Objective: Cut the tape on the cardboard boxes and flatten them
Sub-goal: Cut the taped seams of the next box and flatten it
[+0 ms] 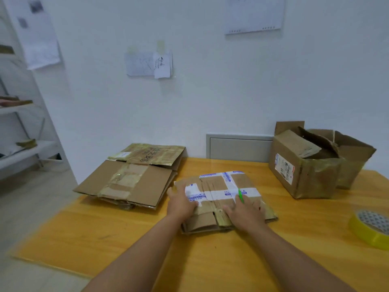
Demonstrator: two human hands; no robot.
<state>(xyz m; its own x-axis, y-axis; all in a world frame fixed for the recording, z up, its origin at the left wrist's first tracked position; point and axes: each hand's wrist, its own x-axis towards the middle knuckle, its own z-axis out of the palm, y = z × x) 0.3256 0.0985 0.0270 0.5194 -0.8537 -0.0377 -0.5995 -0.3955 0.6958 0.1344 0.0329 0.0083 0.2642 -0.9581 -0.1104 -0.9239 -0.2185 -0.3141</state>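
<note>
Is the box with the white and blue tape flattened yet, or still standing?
Flattened. The white-taped box lies collapsed on the table, its layers stacked thin, with both hands on top of it.

Bare counter [126, 234] lies open across the lower left of the frame, and a broad strip at lower centre, so my arms pass freely there. Left of centre, the stack of flattened boxes [130, 178] blocks the way to the wall. At right, two standing open boxes [305, 163] close off the far corner. The tape roll [370, 228] sits at the right edge, with a clear lane between it and the flattened box [223, 197] under my hands.
</note>
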